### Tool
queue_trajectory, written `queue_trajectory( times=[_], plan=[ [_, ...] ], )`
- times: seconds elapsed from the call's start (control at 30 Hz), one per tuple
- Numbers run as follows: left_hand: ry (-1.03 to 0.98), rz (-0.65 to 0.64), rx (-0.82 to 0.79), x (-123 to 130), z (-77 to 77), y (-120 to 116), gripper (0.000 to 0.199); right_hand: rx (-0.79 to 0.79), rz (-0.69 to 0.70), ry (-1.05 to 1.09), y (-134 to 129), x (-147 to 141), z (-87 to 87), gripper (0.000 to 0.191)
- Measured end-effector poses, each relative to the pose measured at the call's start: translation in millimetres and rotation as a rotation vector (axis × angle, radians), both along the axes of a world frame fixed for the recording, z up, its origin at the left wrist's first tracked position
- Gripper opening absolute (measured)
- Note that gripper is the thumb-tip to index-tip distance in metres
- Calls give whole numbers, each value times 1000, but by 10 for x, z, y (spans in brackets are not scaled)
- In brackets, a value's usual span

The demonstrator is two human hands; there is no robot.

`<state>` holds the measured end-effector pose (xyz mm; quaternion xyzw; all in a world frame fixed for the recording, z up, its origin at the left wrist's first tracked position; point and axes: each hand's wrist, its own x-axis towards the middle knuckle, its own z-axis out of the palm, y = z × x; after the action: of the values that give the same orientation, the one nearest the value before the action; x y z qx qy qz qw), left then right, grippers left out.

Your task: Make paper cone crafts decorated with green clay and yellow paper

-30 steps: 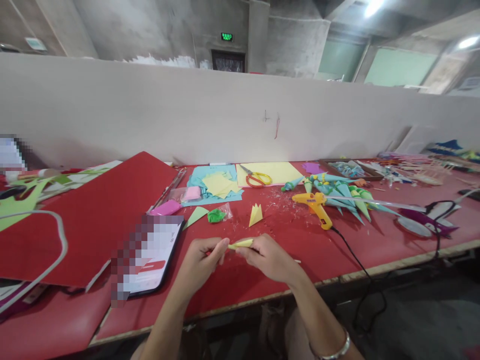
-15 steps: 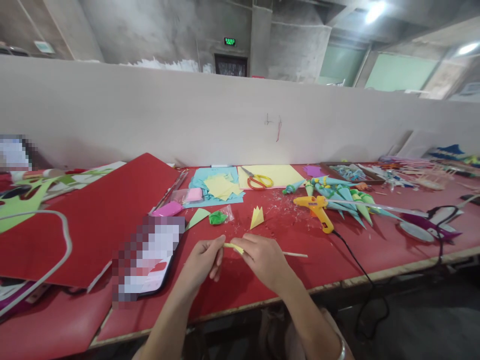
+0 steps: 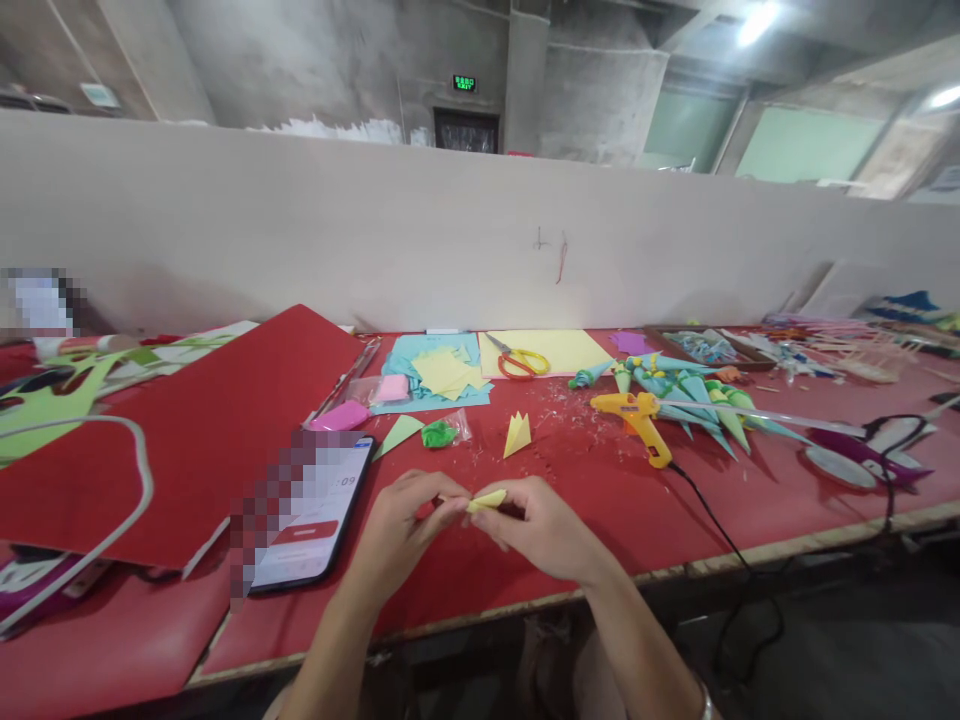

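Between my two hands, just above the red tabletop (image 3: pixel 592 540), is a small folded piece of yellow paper (image 3: pixel 491 499). My left hand (image 3: pixel 405 525) pinches its narrow left end. The fingers of my right hand (image 3: pixel 540 525) are closed on the other end, partly covering it. A thin pale bit shows by my left fingertips; I cannot make out whether it is a stick. Beyond my hands stands a yellow paper piece with a pointed top edge (image 3: pixel 517 436). A crumpled green piece (image 3: pixel 438 433) in clear plastic lies left of it.
At my left lies a phone (image 3: pixel 315 520), beside a large red sheet (image 3: pixel 225 430). An orange glue gun (image 3: pixel 637 425) with a black cord lies to the right, before green and blue paper cones (image 3: pixel 697 395). Scissors (image 3: pixel 517 360) rest on yellow paper at the back.
The yellow paper has turned, its wider end now towards my right hand. My hands have shifted slightly. The pale stick that stuck out right of my right hand no longer shows there.
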<state>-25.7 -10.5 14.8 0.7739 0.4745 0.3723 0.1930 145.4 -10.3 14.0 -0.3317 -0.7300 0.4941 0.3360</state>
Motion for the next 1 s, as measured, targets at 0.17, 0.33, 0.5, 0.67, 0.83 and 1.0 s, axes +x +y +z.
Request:
queue_trajectory(
  times=[0.17,0.33,0.5,0.67,0.83,1.0],
  plan=[
    [33,45,46,10,34,-7,30,202,-71,-104,-28,-47,-8,30],
    [20,102,29,22,24,7,31,446,-181,-292,-25,-80,-46,28],
    [0,197,-24,55,-5,5,35,630,-298,-617,17,-120,-115,27],
    [-124,243,-218,90,-53,29,39,729,-316,-750,23,-153,-150,23],
    [-151,250,-244,95,-86,42,37,628,-277,-769,11,-139,-108,24],
    [40,153,-80,60,-66,15,33,457,-213,-573,28,-52,-71,34]
  ],
)
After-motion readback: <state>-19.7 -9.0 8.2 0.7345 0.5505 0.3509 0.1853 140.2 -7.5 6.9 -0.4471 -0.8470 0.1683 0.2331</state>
